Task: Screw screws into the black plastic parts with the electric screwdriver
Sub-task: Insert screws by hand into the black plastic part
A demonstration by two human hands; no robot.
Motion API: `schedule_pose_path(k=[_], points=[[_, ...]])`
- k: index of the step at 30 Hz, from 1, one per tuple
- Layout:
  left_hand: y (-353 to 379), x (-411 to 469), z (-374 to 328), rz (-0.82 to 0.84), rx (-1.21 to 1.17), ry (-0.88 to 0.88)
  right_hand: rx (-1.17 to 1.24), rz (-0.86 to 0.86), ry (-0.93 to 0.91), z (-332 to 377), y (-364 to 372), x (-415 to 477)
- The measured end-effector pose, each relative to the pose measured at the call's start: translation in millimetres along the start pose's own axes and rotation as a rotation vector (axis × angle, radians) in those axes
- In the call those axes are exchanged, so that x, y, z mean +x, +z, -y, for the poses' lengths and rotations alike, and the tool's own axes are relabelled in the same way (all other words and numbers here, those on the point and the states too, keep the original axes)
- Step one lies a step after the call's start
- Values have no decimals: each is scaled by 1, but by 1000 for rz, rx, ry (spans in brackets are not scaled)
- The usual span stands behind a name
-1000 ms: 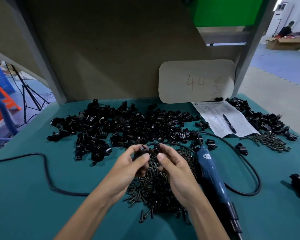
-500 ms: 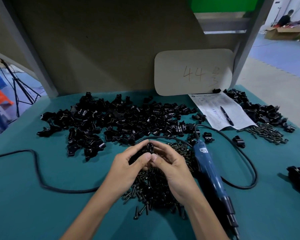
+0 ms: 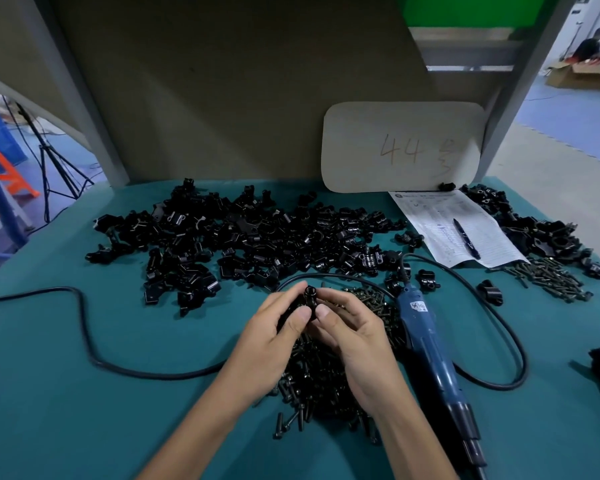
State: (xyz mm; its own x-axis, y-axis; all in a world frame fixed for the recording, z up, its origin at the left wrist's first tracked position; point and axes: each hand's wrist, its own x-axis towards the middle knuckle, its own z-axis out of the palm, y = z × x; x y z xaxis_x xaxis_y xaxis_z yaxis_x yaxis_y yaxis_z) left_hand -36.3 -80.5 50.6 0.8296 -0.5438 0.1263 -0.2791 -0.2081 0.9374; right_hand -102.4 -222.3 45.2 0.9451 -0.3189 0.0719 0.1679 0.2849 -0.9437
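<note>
Pinched at the fingertips of both hands, left hand (image 3: 274, 341) closing in from one side and right hand (image 3: 357, 344) from the other: one small black plastic part (image 3: 310, 296), round opening turned up toward the camera. Thumbs side by side just beneath it, almost touching, forefingers curled over the top. Cannot tell if holding a screw as well. Directly under the hands and wrists, a heap of dark screws (image 3: 319, 375) spilled on the teal table cover (image 3: 49, 393). Just beside the right hand, lying flat and untouched, a blue electric screwdriver (image 3: 430, 344), bit end toward the near edge. Trailing from its far end, a black cord (image 3: 94, 355), arching behind the hands, then looping off to the left; another loop bulging out on the right. Beyond the hands, spread wide across the table, a large pile of loose black plastic parts (image 3: 250, 237), with a few strays near the screwdriver's far end. Further right, a printed sheet (image 3: 444, 216) with a pen (image 3: 466, 238) on top, a second pile of black parts (image 3: 541, 230) and a smaller scatter of screws (image 3: 548, 275). At the back, leaning on the panel, a cardboard sign (image 3: 361, 147) marked "44".
</note>
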Motion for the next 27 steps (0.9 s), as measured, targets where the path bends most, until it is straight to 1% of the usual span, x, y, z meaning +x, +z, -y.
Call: schedule_pose_path(k=[4, 10, 20, 27], points=[[3, -2, 2, -23, 61, 12, 10, 3, 8, 1, -1, 1], [8, -4, 6, -49, 120, -3, -38, -30, 35, -3, -1, 1], [16, -2, 10, -136, 80, 47, -5, -28, 31, -2, 2, 2], [16, -1, 10, -115, 84, 65, 14, -22, 36, -1, 2, 2]])
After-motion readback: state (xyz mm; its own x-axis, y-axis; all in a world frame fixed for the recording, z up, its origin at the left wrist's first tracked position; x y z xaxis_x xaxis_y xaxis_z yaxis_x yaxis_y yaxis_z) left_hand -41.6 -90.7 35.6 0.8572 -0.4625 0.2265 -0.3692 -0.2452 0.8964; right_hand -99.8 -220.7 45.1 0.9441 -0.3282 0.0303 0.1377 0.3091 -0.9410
